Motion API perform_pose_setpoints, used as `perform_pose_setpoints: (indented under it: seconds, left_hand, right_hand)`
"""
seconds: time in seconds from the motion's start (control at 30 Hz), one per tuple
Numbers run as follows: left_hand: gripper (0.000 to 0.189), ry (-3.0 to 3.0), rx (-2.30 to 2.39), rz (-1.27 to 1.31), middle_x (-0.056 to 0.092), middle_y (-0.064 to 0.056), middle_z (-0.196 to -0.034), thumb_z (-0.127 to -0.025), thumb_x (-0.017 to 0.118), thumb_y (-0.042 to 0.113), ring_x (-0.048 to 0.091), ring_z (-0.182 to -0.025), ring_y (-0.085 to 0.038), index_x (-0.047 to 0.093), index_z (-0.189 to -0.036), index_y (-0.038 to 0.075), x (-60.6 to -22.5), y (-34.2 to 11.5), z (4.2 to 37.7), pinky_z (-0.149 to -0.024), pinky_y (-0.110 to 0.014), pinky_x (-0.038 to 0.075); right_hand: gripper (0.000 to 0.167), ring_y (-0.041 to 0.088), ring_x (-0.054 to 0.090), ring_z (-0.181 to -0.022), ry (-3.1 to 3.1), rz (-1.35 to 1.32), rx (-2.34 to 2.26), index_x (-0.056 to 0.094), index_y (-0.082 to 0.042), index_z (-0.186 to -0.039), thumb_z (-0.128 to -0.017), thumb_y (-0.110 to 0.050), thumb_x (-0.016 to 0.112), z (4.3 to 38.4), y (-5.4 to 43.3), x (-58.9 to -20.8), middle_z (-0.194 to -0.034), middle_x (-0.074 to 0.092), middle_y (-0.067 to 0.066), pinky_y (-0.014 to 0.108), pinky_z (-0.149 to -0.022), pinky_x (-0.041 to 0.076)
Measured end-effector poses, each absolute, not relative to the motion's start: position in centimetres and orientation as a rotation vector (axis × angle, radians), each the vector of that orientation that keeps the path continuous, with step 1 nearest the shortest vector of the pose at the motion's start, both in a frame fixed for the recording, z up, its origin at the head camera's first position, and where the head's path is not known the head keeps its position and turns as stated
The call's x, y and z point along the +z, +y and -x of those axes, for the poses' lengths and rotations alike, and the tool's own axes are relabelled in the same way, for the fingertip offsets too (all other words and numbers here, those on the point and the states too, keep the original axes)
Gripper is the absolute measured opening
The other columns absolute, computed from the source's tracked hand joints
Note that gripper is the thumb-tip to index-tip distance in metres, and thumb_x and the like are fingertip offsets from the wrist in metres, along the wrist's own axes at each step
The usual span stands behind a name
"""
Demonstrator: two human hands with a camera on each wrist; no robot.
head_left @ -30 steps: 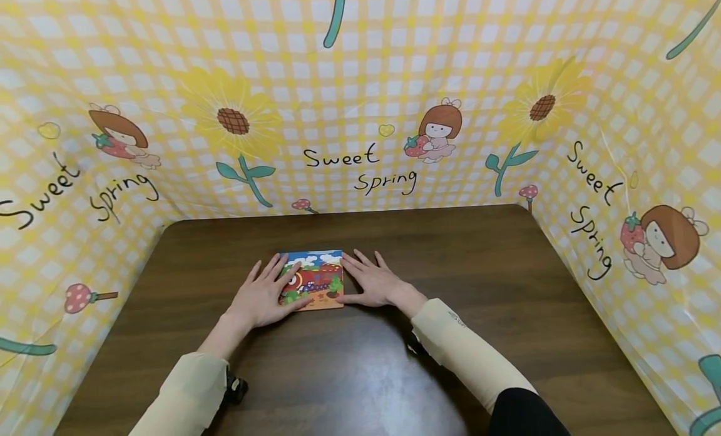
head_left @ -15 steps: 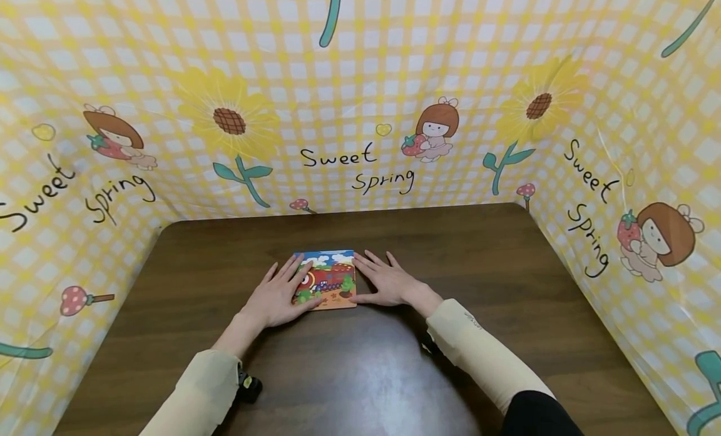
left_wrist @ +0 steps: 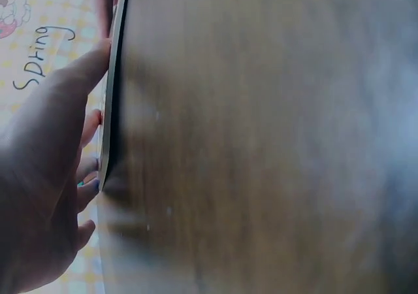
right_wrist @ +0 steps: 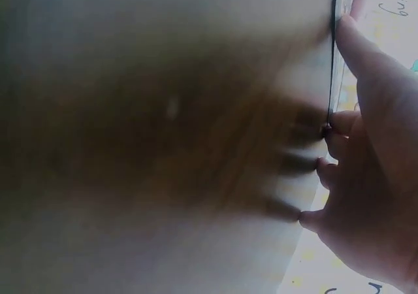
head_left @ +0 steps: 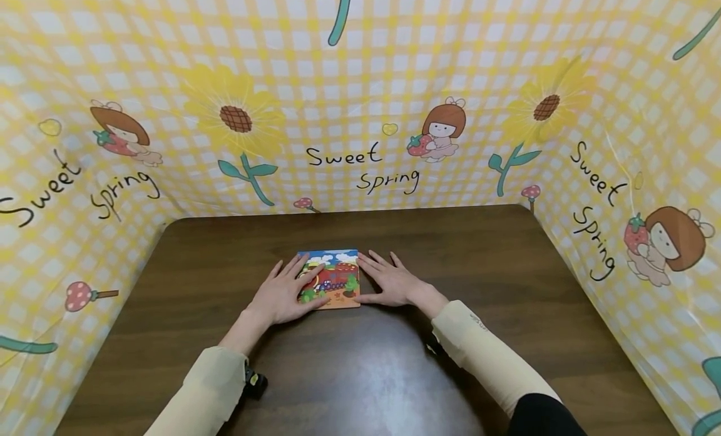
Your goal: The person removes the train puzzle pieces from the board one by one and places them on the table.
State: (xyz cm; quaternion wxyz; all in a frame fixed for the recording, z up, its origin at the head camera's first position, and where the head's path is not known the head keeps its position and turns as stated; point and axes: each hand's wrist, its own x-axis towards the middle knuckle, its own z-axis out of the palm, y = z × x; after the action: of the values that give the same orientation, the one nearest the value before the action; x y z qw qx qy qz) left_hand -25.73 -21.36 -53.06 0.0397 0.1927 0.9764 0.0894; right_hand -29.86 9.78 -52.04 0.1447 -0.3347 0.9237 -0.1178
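Yellow-and-white checked fabric [head_left: 366, 60] surrounds a dark brown wood-grain tabletop [head_left: 479, 261]. There both hands lie open with fingers spread, gripping nothing: the left hand [head_left: 281, 295] rests over the left part of a thin, squarish, brightly coloured picture board [head_left: 345, 274] lying flat on the tabletop, and the right hand [head_left: 394, 284] touches its right edge.

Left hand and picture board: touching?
Touching. The left wrist view shows the left hand's thumb tip against the picture board, no gap between; in the head view its fingers lie across the board's left part.
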Motion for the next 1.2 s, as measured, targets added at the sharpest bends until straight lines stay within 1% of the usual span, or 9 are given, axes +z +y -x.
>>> perform_pose_setpoints:
  seconds: [0.2,0.37,0.43,0.5,0.6,0.67,0.73,0.87,1.2]
  left_hand:
    - [0.089,3.0,0.307,-0.57,0.024,-0.015,-0.184,-0.1,0.057,0.079,0.022,-0.172,-0.04,0.037,-0.173,0.033,-53.1,-21.4,25.6,-0.137,-0.07,0.017]
    - [0.089,3.006,0.31,-0.57,0.023,-0.015,-0.185,-0.1,0.057,0.078,0.022,-0.172,-0.041,0.036,-0.174,0.033,-53.2,-21.6,25.6,-0.136,-0.071,0.018]
    - [0.089,3.004,0.32,-0.576,0.023,-0.015,-0.185,-0.1,0.058,0.078,0.022,-0.172,-0.041,0.036,-0.174,0.033,-53.1,-21.6,25.6,-0.136,-0.072,0.018]
    - [0.088,3.002,0.33,-0.582,0.023,-0.015,-0.185,-0.1,0.058,0.077,0.021,-0.172,-0.04,0.036,-0.174,0.033,-53.1,-21.5,25.6,-0.136,-0.072,0.018]
    - [0.089,2.998,0.338,-0.585,0.022,-0.014,-0.185,-0.1,0.059,0.077,0.021,-0.172,-0.039,0.035,-0.174,0.034,-53.1,-21.4,25.6,-0.136,-0.072,0.018]
    - [0.088,2.992,0.34,-0.585,0.021,-0.014,-0.185,-0.1,0.059,0.077,0.02,-0.173,-0.04,0.035,-0.174,0.034,-53.1,-21.4,25.6,-0.136,-0.072,0.018]
    - [0.089,2.984,0.343,-0.583,0.02,-0.014,-0.185,-0.1,0.058,0.077,0.019,-0.173,-0.04,0.035,-0.174,0.034,-53.2,-21.3,25.6,-0.136,-0.072,0.017]
    - [0.088,2.971,0.341,-0.581,0.02,-0.014,-0.186,-0.101,0.057,0.078,0.018,-0.173,-0.04,0.035,-0.174,0.033,-53.2,-21.3,25.6,-0.136,-0.072,0.017]
    - [0.088,2.972,0.339,-0.582,0.022,-0.015,-0.185,-0.101,0.058,0.077,0.02,-0.172,-0.041,0.036,-0.174,0.032,-53.1,-21.4,25.5,-0.135,-0.073,0.019]
  right_hand:
    - [0.097,0.032,0.01,-0.175,2.648,0.972,-0.47,0.019,-0.016,-0.178,-0.106,-0.066,0.062,29.9,9.5,-51.9,-0.188,0.013,0.003,0.074,-0.137,0.005]
    - [0.085,0.041,0.016,-0.173,2.674,0.994,-0.616,0.03,-0.007,-0.174,-0.11,-0.05,0.065,30.2,8.4,-51.5,-0.186,0.019,0.015,0.075,-0.136,0.012]
    - [0.079,0.042,0.023,-0.171,2.726,1.001,-0.616,0.037,-0.005,-0.171,-0.11,-0.043,0.068,30.4,8.0,-51.3,-0.183,0.027,0.019,0.071,-0.136,0.019]
    - [0.074,0.042,0.036,-0.165,2.788,0.997,-0.618,0.046,-0.003,-0.167,-0.108,-0.039,0.072,30.7,7.4,-51.1,-0.176,0.039,0.022,0.068,-0.133,0.029]
    - [0.065,0.04,0.052,-0.149,2.861,0.99,-0.612,0.057,-0.002,-0.158,-0.105,-0.036,0.077,31.3,6.7,-51.0,-0.16,0.055,0.021,0.062,-0.123,0.045]
    - [0.06,0.038,0.056,-0.14,2.888,0.979,-0.621,0.063,-0.002,-0.152,-0.104,-0.035,0.078,31.6,6.3,-50.9,-0.151,0.06,0.02,0.059,-0.116,0.049]
    - [0.056,0.037,0.057,-0.136,2.898,0.965,-0.626,0.066,-0.002,-0.148,-0.105,-0.035,0.078,31.9,6.1,-50.9,-0.147,0.062,0.018,0.057,-0.112,0.05]
    - [0.051,0.035,0.058,-0.135,2.902,0.938,-0.623,0.069,-0.003,-0.145,-0.105,-0.034,0.078,32.3,5.7,-51.2,-0.146,0.064,0.017,0.055,-0.111,0.05]
    - [0.05,0.034,0.059,-0.135,2.918,0.877,-0.571,0.072,-0.005,-0.143,-0.104,-0.037,0.077,32.3,4.8,-51.2,-0.146,0.065,0.015,0.053,-0.11,0.048]
